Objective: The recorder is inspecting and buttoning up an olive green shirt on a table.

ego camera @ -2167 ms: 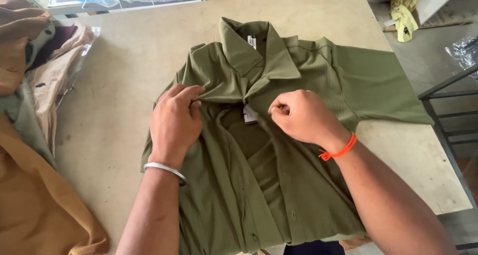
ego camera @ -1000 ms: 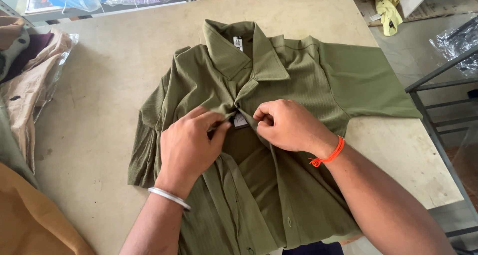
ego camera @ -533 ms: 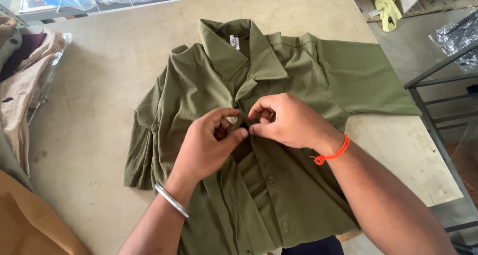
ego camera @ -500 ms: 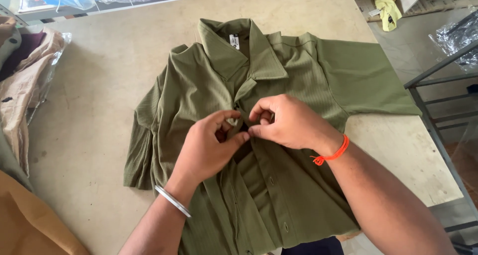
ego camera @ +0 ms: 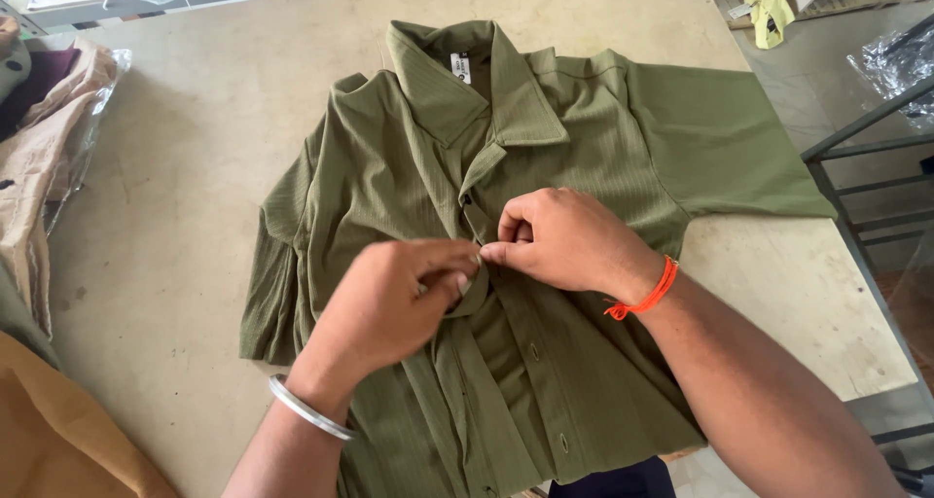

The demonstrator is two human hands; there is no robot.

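An olive green short-sleeved shirt [ego camera: 409,167] lies face up on a beige table [ego camera: 195,138], collar toward the far edge. My left hand [ego camera: 389,308], with a silver bangle on the wrist, pinches the shirt's left front edge at mid-chest. My right hand [ego camera: 564,240], with an orange thread on the wrist, pinches the button placket right beside it. The fingertips of both hands meet at one button. Below my hands the shirt front stays parted, and several buttons show along the placket.
Tan and beige garments [ego camera: 39,167] are piled at the table's left edge, with an orange-brown cloth [ego camera: 49,430] at the lower left. A grey metal rack [ego camera: 866,167] stands to the right. A yellow cloth [ego camera: 769,2] lies on the floor beyond.
My hands came together from apart on the chest and now pinch the shirt front at one button. The view has shifted a little, so the shirt sits lower in the frame.
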